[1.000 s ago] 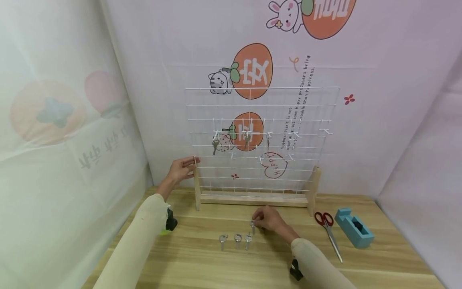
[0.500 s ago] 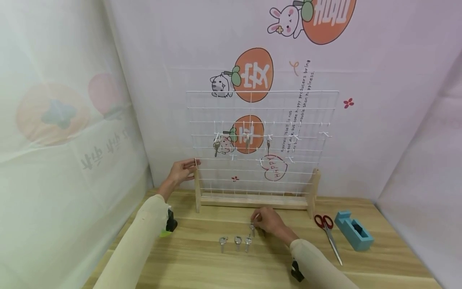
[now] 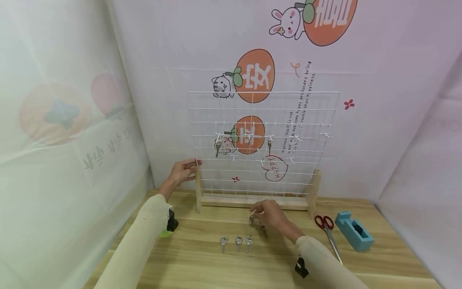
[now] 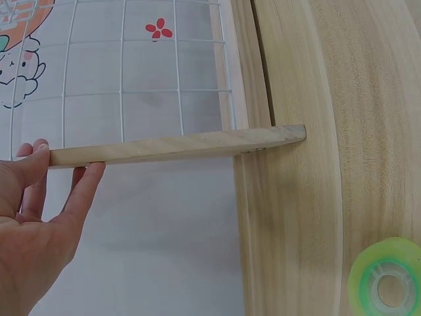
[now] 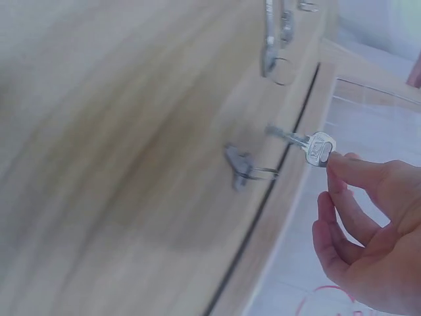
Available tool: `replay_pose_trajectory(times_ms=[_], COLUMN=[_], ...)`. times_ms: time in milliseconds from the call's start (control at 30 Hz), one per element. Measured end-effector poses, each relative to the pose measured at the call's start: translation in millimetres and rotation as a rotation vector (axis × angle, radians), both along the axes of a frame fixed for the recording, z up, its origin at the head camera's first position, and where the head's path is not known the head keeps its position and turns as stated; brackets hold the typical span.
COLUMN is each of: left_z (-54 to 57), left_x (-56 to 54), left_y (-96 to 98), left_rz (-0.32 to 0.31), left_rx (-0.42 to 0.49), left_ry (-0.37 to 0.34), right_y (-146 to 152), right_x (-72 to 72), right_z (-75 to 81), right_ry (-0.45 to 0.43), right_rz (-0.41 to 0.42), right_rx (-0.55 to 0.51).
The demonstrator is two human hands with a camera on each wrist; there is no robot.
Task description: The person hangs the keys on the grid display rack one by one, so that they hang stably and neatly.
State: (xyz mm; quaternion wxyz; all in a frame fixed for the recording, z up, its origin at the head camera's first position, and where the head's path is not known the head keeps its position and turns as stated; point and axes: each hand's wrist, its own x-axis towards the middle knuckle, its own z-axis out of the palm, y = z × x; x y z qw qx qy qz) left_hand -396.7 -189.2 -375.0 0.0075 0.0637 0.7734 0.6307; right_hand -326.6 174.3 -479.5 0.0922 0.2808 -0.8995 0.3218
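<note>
In the head view, my right hand (image 3: 270, 214) pinches a silver key (image 5: 320, 149) by its head between thumb and forefinger, over the table in front of the rack. Another key with a ring (image 5: 240, 168) lies on the wood just under that hand. To its left, a row of three silver keys (image 3: 239, 241) lies on the table. My left hand (image 4: 39, 204) grips the top end of the left wooden post (image 4: 164, 146) of a white wire grid rack (image 3: 252, 170). Several white hooks sit on the grid, and keys (image 3: 218, 148) hang from some of them.
Red-handled scissors (image 3: 328, 230) lie on the right of the table, beside a teal tape dispenser (image 3: 355, 232). A green tape roll (image 4: 385, 276) lies at the left, near my left forearm. Printed white cloth walls (image 3: 162, 52) stand behind and at both sides.
My right hand has lifted slightly toward the rack with the key pinched in it. A second key on the table now shows beneath the hand. My left hand keeps its grip on the post.
</note>
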Motion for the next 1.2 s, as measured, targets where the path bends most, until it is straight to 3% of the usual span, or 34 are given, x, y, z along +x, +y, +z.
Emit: replay_pose_trajectory(times_ms=[333,700,1000,1200], left_z=[0.2,1.7,-1.5,-1.8], left_x=[0.6,2.8,2.7,0.7], left_y=[-0.2,0.5,-1.1,1.3], left_rz=[0.001,0.008,0.008,0.006], left_rx=[-0.025,-0.055,-0.053,-0.046], left_ry=[0.002,0.007,0.017,0.004], right_y=[10,30,46,64], right_x=[5.9,23.3,26.5,33.1], right_z=[34.9,86.2,108.0,130.8], right_ry=[0.124,0.090,0.134,0.153], right_rz=[0.002,-0.021,-0.027,-0.038], right_rx=[0.008,-0.057,-0.107,-0.173])
